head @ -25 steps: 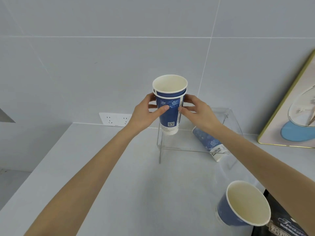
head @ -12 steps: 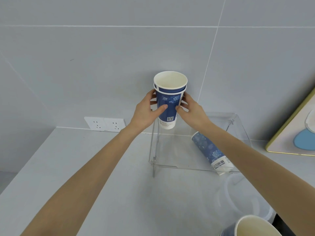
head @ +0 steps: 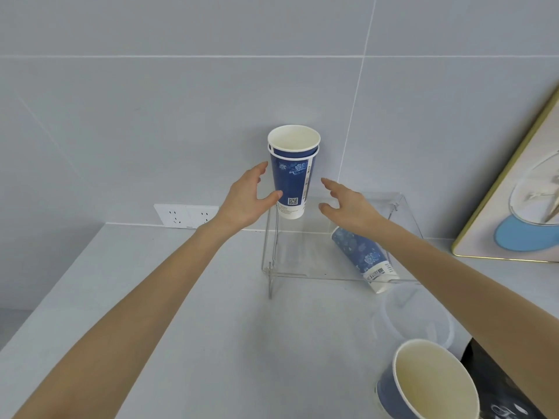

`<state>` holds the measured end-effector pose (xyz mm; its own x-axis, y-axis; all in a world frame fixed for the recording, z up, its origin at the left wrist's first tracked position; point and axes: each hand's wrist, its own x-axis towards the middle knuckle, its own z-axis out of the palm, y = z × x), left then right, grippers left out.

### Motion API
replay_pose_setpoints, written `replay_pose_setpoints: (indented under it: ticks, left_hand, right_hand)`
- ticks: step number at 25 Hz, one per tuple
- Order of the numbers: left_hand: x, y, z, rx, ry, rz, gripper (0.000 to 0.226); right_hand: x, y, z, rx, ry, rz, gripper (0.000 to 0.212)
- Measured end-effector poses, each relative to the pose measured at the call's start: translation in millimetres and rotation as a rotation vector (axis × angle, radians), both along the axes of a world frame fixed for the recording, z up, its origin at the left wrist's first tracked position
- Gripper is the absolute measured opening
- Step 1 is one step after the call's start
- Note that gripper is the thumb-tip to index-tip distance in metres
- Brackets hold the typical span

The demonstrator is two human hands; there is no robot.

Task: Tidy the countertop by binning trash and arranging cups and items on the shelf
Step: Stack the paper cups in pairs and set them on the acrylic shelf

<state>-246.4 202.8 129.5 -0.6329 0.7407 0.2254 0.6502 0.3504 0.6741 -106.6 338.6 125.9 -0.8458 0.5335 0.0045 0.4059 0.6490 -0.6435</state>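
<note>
Two nested blue paper cups (head: pixel 292 173) stand upright on the back left corner of the clear acrylic shelf (head: pixel 338 275). My left hand (head: pixel 246 198) is open just left of the stack, its thumb tip close to or touching the cup wall. My right hand (head: pixel 348 204) is open to the right of the stack, apart from it. Another blue cup (head: pixel 361 255) lies on its side under the shelf. A fourth blue cup (head: pixel 429 382) stands upright at the bottom right.
A clear plastic lid (head: pixel 414 319) lies on the grey countertop (head: pixel 151 313) in front of the shelf. A black packet (head: pixel 499 385) is at the bottom right. A framed picture (head: pixel 520 201) leans on the wall at right; a wall socket (head: pixel 186 215) sits at left.
Both hands have let go of the stacked cups, which now stand on the shelf, and have drawn apart from them. The camera has tilted slightly.
</note>
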Motion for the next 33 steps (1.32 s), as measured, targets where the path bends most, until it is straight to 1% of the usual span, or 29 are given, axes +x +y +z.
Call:
replay_pose_setpoints:
  ticks: [6, 8, 13, 17, 21, 24, 27, 30, 33]
  left_hand:
    - [56.2, -37.1, 23.0, -0.177, 0.213, -0.214, 0.061]
    - [79.5, -45.8, 25.9, -0.199, 0.247, -0.281, 0.061]
    - [140.1, -56.2, 10.2, -0.265, 0.231, -0.438, 0.067]
    - [185.0, -56.5, -20.0, -0.344, 0.174, -0.532, 0.073]
    - [217.8, -55.8, -45.6, -0.366, 0.099, -0.613, 0.071]
    - [231.3, -54.5, -59.9, -0.383, 0.057, -0.619, 0.069]
    - [235.0, -54.7, -70.4, -0.393, 0.076, -0.594, 0.063]
    - [232.5, -58.5, -74.6, -0.325, 0.086, -0.547, 0.048]
    - [224.2, -64.3, -71.3, -0.22, 0.058, -0.513, 0.036]
  right_hand:
    - [58.3, -23.9, 17.2, 0.17, -0.098, 0.112, 0.051]
    - [82.1, -29.9, 19.8, 0.199, -0.144, 0.149, 0.047]
    - [140.9, -38.4, 5.2, 0.23, -0.348, 0.207, 0.038]
    - [178.4, -39.4, -14.2, 0.171, -0.408, 0.199, 0.04]
    - [200.0, -35.9, -30.6, 0.123, -0.46, 0.199, 0.037]
    - [203.3, -36.0, -41.5, 0.178, -0.442, 0.166, 0.031]
    - [201.2, -38.5, -48.1, 0.24, -0.376, 0.106, 0.025]
    - [199.1, -43.2, -48.4, 0.241, -0.32, 0.052, 0.022]
    - [193.9, -49.2, -45.3, 0.284, -0.248, 0.03, 0.021]
